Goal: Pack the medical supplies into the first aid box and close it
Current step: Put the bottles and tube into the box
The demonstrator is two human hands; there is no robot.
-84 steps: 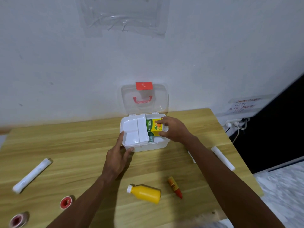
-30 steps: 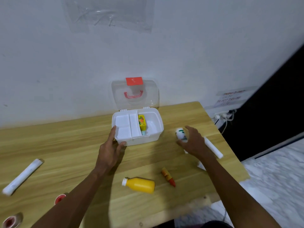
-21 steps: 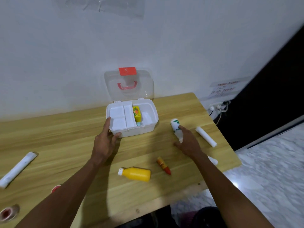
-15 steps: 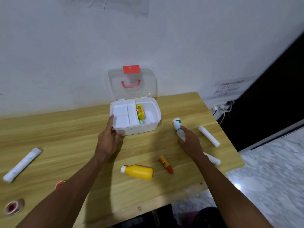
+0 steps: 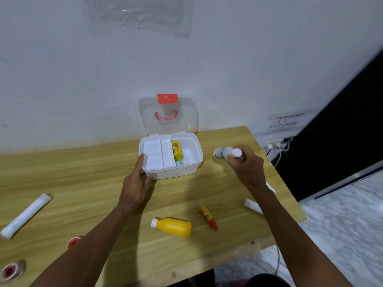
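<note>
A white bottle (image 5: 222, 152) is gripped in the right hand (image 5: 246, 164), fingers curled round it, and is held above the tabletop (image 5: 83, 183) just to the right of the first aid box (image 5: 176, 171); it is blurred, so its exact tilt cannot be told. The box is steadied by the left hand (image 5: 136, 183), whose straight fingers are laid against the near left corner with nothing grasped. The clear lid (image 5: 167, 119) is stood upright behind the box, against the wall, so the opening can be reached from above and from the right. Inside, the left part is filled by a white tray (image 5: 153, 154), and a yellow carton (image 5: 176, 150) is stood just right of it. The bare room lies in the right part, so the bottle is probably best carried over the right rim and laid on its side there, clear of the carton and low enough for the lid to shut. The rim should not be knocked, as the light box may slide. Not yet packed, in front of the box, are a yellow bottle (image 5: 173, 226) and a red-tipped tube (image 5: 208, 217). A white roll (image 5: 251, 205) is left near the tabletop's right edge, where a careless sweep of the arm could push it off.
</note>
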